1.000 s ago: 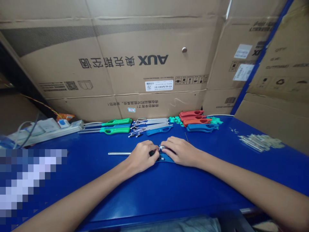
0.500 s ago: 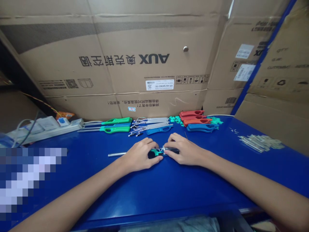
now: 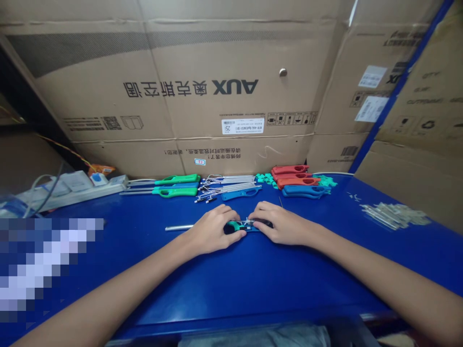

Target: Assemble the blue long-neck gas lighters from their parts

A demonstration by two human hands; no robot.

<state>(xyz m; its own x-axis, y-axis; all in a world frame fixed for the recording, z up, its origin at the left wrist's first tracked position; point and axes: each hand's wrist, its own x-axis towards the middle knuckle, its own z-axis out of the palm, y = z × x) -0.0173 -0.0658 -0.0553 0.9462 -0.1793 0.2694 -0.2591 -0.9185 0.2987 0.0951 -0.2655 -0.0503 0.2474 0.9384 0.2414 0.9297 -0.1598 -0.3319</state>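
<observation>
Between my hands lies a partly assembled long-nose lighter (image 3: 180, 227), its silver tube pointing left. An open blue casing with a green trigger (image 3: 236, 225) and white wires shows in the gap. My left hand (image 3: 216, 229) is closed round the tube end of the casing, thumb along its near edge. At the other end, my right hand (image 3: 277, 223) grips the lighter, fingertips pressed near the wires and a dark, clear-looking part. The palm hides much of that end.
Finished-looking green and blue lighters (image 3: 177, 192) lie at the back left. Behind my hands are wired metal tubes (image 3: 237, 185), green triggers (image 3: 265, 180), and red and blue casings (image 3: 304, 190). Clear parts (image 3: 394, 215) lie right; a power strip (image 3: 83, 193) left. Cardboard (image 3: 202, 58) walls the back.
The whole view has shifted slightly. Both hands keep hold of the lighter, and my right fingertips have moved a little over the wire area.
</observation>
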